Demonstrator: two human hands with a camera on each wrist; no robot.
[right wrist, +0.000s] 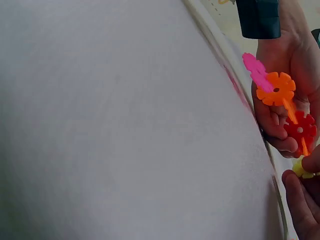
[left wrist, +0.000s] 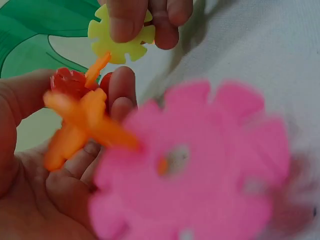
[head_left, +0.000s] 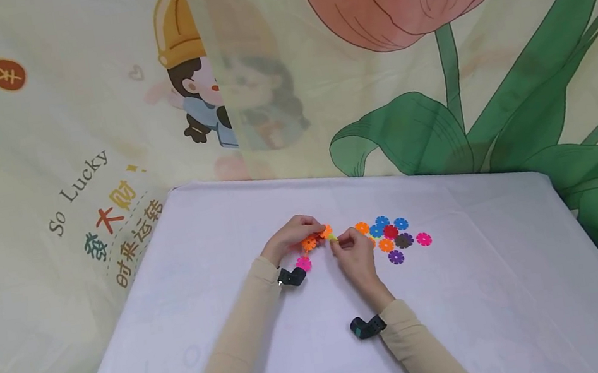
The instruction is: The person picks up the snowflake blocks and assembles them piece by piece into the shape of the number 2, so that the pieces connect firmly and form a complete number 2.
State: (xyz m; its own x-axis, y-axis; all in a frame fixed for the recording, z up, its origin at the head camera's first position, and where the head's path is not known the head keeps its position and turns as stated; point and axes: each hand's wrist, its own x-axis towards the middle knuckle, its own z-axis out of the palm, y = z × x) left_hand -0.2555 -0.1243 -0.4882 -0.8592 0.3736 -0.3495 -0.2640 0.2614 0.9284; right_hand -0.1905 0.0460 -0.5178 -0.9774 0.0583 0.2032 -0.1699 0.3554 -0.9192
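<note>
My left hand grips a chain of flower-shaped interlocking discs by its red disc. From there, orange discs lead to a pink disc at the chain's near end, close to the left wrist. Between thumb and fingers, my right hand pinches a yellow disc. The yellow disc touches the edge of an orange disc at the chain's far end; whether their slots are joined, I cannot tell. In the left wrist view the right thumb covers part of the yellow disc.
Right of the right hand lies a loose group of discs on the white table, among them a red disc, a purple disc, a blue disc and a pink disc. A printed cloth hangs behind the table.
</note>
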